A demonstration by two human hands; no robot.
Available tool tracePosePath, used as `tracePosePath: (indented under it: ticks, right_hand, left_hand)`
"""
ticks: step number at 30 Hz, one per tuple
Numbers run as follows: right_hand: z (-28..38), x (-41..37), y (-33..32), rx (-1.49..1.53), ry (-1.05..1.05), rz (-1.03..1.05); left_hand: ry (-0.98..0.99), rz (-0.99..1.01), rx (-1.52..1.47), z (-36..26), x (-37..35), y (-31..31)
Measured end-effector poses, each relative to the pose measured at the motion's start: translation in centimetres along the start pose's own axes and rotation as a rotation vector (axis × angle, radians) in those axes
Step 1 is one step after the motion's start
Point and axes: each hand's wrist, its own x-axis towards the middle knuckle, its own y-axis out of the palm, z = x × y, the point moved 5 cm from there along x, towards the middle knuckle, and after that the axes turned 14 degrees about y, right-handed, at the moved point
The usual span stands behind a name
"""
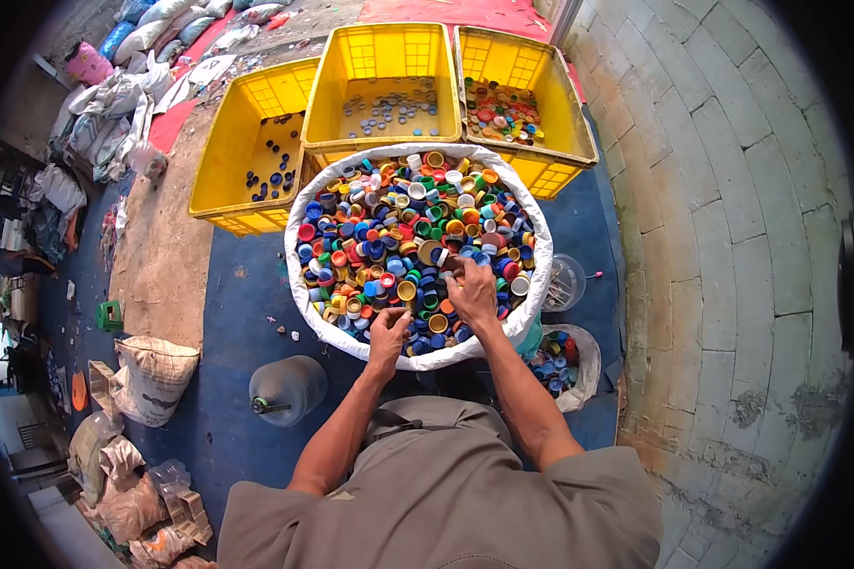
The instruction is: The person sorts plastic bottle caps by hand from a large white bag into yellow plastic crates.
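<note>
A wide round container with a white cloth rim [304, 308] is full of mixed coloured bottle caps [380, 228]. Over its near part, my left hand [389, 337] has its fingers bent together above the caps; whether something is between them is too small to tell. My right hand [472, 289] reaches in right of centre, fingers curled down at the caps, with a pale cap by the fingertips. Behind the container stand three yellow crates: the left one [223, 156] holds dark caps, the middle one [384, 57] light bluish caps, the right one [565, 119] red, orange and green caps.
A clear plastic jug [289, 389] stands left of me on the blue floor sheet. To the right are a clear tub [565, 283], a smaller sack of caps [586, 365] and a block wall [721, 237]. Full sacks [154, 379] lie at the left.
</note>
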Motion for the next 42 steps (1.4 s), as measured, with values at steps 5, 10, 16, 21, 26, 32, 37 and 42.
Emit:
tracePosePath:
  ticks: [5, 10, 16, 21, 26, 32, 37, 42]
  right_hand:
    - [2.0, 2.4, 2.4, -0.119, -0.133, -0.07]
    - [2.5, 3.8, 4.3, -0.261, -0.14, -0.027]
    - [2.8, 4.6, 5.4, -0.41, -0.071, 0.1]
    - [3.2, 4.0, 5.7, -0.5, -0.116, 0.04]
    - [3.6, 3.5, 5.2, -0.511, -0.113, -0.037]
    - [2.4, 3.4, 4.9, -0.393, -0.115, -0.016]
    - [1.9, 3.4, 3.7, -0.179, -0.069, -0.042]
    - [0.9, 3.3, 1.8, 0.487, 0.109, 0.015]
  left_hand:
    - [-0.036, -0.099, 0.017, 0.1, -2.2, -2.8]
    - [-0.041, -0.215, -0.006, 0.4, -3.6, -5.9]
    - [-0.028, -0.264, -0.014, 0.5, -3.7, -7.4]
    - [-0.017, -0.256, -0.032, 0.8, -3.3, -7.3]
    - [-0.011, -0.267, -0.041, 1.0, -3.5, -6.9]
    - [-0.019, -0.241, -0.028, 0.9, -3.5, -6.8]
    - [-0.028, -0.224, -0.042, 0.9, -2.8, -6.4]
    - [0.058, -0.207, 0.066, -0.2, -0.7, -6.3]
